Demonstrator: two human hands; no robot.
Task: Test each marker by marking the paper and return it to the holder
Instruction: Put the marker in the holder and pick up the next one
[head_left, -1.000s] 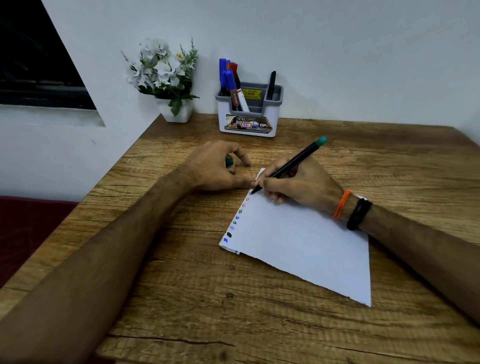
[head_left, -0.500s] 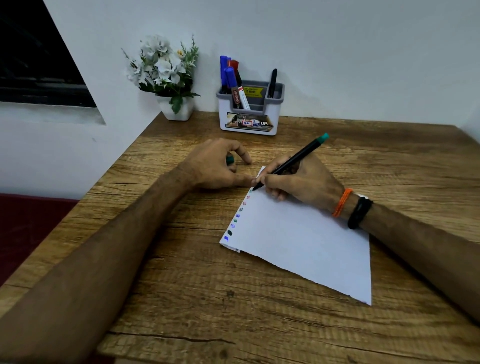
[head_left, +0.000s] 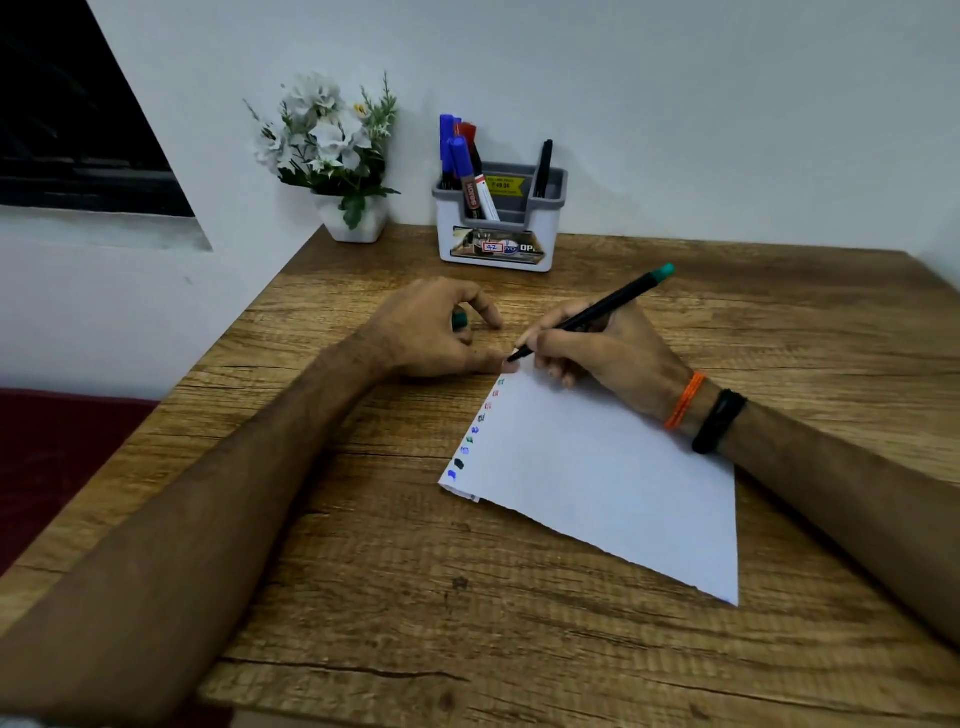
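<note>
The marking step is in hand: the right hand (head_left: 597, 353) holds a slim black marker (head_left: 592, 312) with a green end in a writing grip, its fingers (head_left: 540, 345) pinched around the lower barrel, and the tip sits at the far left corner of the paper (head_left: 597, 478), just at the top of a column of small coloured test marks (head_left: 475, 431) that runs down the sheet's left edge. The left hand (head_left: 431, 332) rests on the counter (head_left: 363, 571) just left of that corner, its fingers curled around what looks like the marker's green cap (head_left: 459, 319), with one fingertip touching the paper's corner. The holder (head_left: 496, 244) stands well away at the far edge of the counter against the wall, beside a small flower pot (head_left: 353, 223), with several blue, red and black markers already upright in it. Next, judging from this, the tip must lift, the cap go back on, and the marker travel to the holder.
</note>
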